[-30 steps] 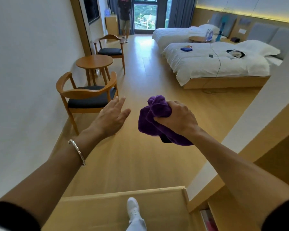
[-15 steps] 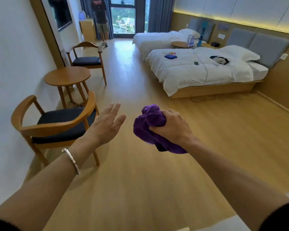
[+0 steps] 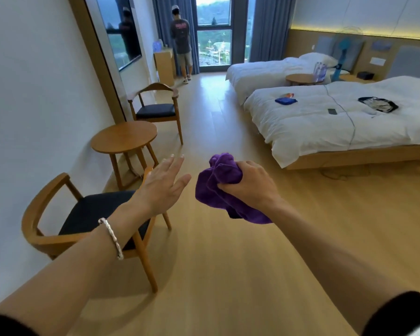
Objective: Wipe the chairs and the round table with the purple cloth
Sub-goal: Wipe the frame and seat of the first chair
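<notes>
Right hand (image 3: pixel 250 187) grips the bunched purple cloth (image 3: pixel 216 192), held mid-air over the floor (image 3: pixel 228 275). Our left hand (image 3: pixel 161 187) is spread flat and holds nothing. We see the near chair (image 3: pixel 90 214) just beyond it. The round table (image 3: pixel 124 138) stands by the wall between that and the far chair (image 3: pixel 155 110). The bed (image 3: pixel 325 122) is well apart on the right.
</notes>
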